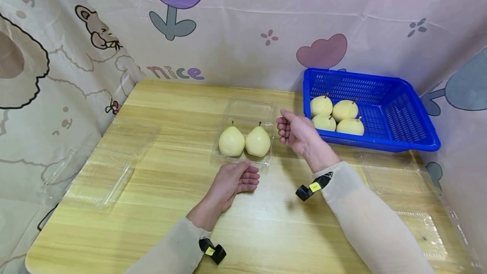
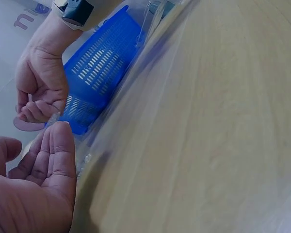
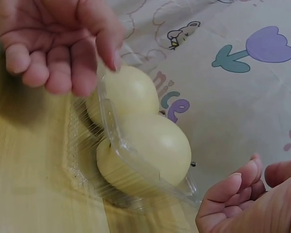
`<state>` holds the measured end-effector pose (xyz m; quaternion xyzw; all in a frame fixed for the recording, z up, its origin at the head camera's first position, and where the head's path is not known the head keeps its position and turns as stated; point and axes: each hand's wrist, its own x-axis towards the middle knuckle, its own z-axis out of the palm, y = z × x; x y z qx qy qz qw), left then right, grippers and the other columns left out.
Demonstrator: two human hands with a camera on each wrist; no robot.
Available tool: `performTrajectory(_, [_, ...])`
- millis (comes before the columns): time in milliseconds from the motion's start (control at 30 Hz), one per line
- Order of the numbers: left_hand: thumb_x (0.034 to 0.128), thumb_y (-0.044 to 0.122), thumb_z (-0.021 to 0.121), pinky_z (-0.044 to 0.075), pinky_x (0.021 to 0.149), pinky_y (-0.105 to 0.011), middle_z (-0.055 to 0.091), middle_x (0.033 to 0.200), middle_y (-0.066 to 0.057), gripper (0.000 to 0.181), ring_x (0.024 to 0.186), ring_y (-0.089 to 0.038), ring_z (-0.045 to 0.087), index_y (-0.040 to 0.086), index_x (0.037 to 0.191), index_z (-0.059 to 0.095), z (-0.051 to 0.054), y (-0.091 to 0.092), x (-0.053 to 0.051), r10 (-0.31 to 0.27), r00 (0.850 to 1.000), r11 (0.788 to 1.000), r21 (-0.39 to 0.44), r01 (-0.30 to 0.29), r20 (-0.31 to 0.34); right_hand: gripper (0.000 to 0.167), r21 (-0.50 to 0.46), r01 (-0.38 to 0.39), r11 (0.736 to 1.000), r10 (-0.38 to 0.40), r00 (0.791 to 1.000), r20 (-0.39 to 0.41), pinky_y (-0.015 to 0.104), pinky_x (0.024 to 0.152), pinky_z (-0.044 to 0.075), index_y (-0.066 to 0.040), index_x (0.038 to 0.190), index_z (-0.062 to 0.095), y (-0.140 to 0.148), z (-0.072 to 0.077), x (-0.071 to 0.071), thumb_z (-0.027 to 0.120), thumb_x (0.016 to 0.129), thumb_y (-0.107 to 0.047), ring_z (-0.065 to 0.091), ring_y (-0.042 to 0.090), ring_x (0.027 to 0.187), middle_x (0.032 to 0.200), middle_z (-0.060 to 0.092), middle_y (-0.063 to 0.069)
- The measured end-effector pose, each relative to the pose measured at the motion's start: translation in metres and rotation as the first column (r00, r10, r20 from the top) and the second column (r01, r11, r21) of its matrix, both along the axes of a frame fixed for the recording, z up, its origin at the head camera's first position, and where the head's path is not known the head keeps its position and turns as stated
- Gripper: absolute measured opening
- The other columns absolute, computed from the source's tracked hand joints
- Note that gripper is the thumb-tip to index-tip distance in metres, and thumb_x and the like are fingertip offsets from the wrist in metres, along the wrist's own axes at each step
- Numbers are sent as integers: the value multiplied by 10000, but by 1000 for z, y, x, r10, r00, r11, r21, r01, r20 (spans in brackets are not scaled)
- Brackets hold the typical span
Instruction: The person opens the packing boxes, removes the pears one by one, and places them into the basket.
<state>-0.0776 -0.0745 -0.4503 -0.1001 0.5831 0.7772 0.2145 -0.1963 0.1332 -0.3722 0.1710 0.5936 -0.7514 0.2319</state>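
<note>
Two pale yellow pears (image 1: 231,141) (image 1: 258,141) stand side by side, stems up, in the front half of a clear plastic clamshell box (image 1: 249,109), its lid half folded back behind them. My left hand (image 1: 236,181) is at the box's front edge, fingers loosely bent and nothing in them; whether it touches the rim I cannot tell. Just right of the box my right hand (image 1: 298,132) hovers with relaxed, bent fingers, holding nothing. The right wrist view shows both pears (image 3: 153,150) behind the clear plastic wall, between the two hands.
A blue plastic basket (image 1: 403,143) with several pears (image 1: 350,127) in its left part stands at the back right. Other clear clamshell boxes lie at the left (image 1: 97,181) and right (image 1: 422,231) of the wooden table (image 1: 258,240). A printed curtain (image 1: 243,54) hangs behind.
</note>
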Motion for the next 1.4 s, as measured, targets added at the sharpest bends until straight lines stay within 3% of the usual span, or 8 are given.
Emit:
performTrajectory(367, [1059,86,615,659,794,-285,744,1081,-284,253,840,-147,738,-130,1137,721,33,-18,-6,31,975,979,-191,-74,-219,377,121,-29,992,37,997,-67,210,550,467,-92,942,638,1,-8,0,506,1121,-397,517,72,600,738,583,-61])
performTrajectory(567, [999,116,710,652,805,-319,777,1042,-139,232,903,-203,721,16,1202,761,50,-39,-18,10,901,859,-457,-230,-433,441,295,-76,952,140,969,-205,260,699,536,20,1148,661,-1,-11,8,495,1125,-387,584,117,769,886,617,-16])
performTrajectory(633, [992,123,714,643,820,-305,780,1081,-104,254,944,-208,718,53,1233,757,52,-47,-23,-10,868,798,-527,-292,-496,484,414,-71,907,203,937,-283,297,768,557,43,1205,667,-1,-13,12,492,1123,-400,604,140,849,954,640,21])
performTrajectory(733, [997,170,719,626,921,-359,766,1208,-108,328,1063,-255,718,75,1311,722,54,-58,-32,-82,834,711,-619,-335,-545,484,632,1,775,330,852,-406,376,817,552,13,1231,694,0,-17,19,514,1112,-420,613,216,920,1020,665,89])
performTrajectory(867, [985,368,752,463,1168,-567,579,1539,-149,651,1401,-375,555,111,1541,531,56,-72,-45,-267,842,590,-770,-242,-469,514,817,137,560,493,738,-461,491,925,550,-32,1322,670,0,-24,25,567,1079,-473,636,325,1087,1186,680,150])
performTrajectory(967, [912,516,801,288,1266,-630,327,1716,-144,977,1574,-401,314,128,1665,316,53,-80,-55,-407,837,502,-855,-129,-365,649,871,156,466,582,688,-434,587,1090,498,-15,1464,564,-1,-29,30,591,1056,-519,569,382,1315,1411,608,191])
performTrajectory(1200, [777,625,870,80,1305,-659,36,1783,-146,1338,1649,-364,-32,86,1705,70,42,-85,-74,-631,739,370,-929,22,-234,921,938,113,328,715,619,-325,604,1291,251,-8,1613,360,-5,-37,40,626,993,-634,351,445,1539,1648,390,247])
performTrajectory(1400, [775,667,854,28,1299,-676,-54,1780,-150,1395,1640,-360,-108,89,1702,-13,39,-88,-84,-692,703,312,-946,85,-166,1133,959,90,270,769,580,-271,611,1296,227,-13,1654,268,-8,-43,48,659,896,-759,290,440,1574,1695,303,253])
